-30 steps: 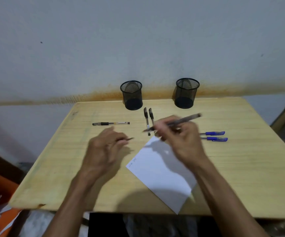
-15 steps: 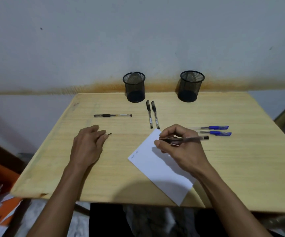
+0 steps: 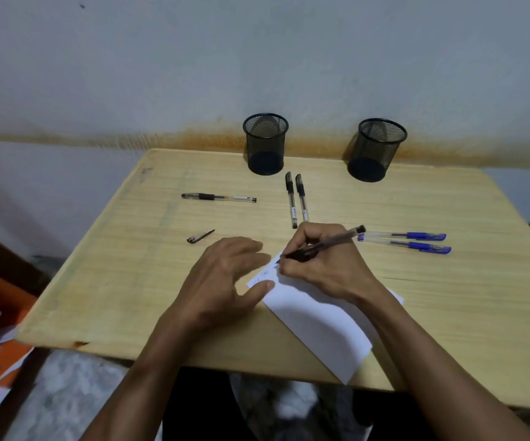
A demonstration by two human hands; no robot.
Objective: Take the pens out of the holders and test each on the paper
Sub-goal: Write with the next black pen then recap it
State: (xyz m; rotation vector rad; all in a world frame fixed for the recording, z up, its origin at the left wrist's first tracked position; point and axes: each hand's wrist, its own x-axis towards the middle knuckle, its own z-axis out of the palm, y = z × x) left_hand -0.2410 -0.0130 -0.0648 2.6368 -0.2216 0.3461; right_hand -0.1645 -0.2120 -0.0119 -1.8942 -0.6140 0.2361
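The wooden table point(image 3: 448, 313) fills the middle of the frame, both mesh holders point(image 3: 265, 143) empty at its upper edge. The paper point(image 3: 321, 326) lies lower centre. My left hand point(image 3: 225, 281) has dropped the cap and come across, fingers spread flat on the sheet's left corner. My right hand point(image 3: 321, 265) pinches the black pen point(image 3: 324, 245), its tip now down on the paper: this test is starting. The cap point(image 3: 200, 236) lies centre left.
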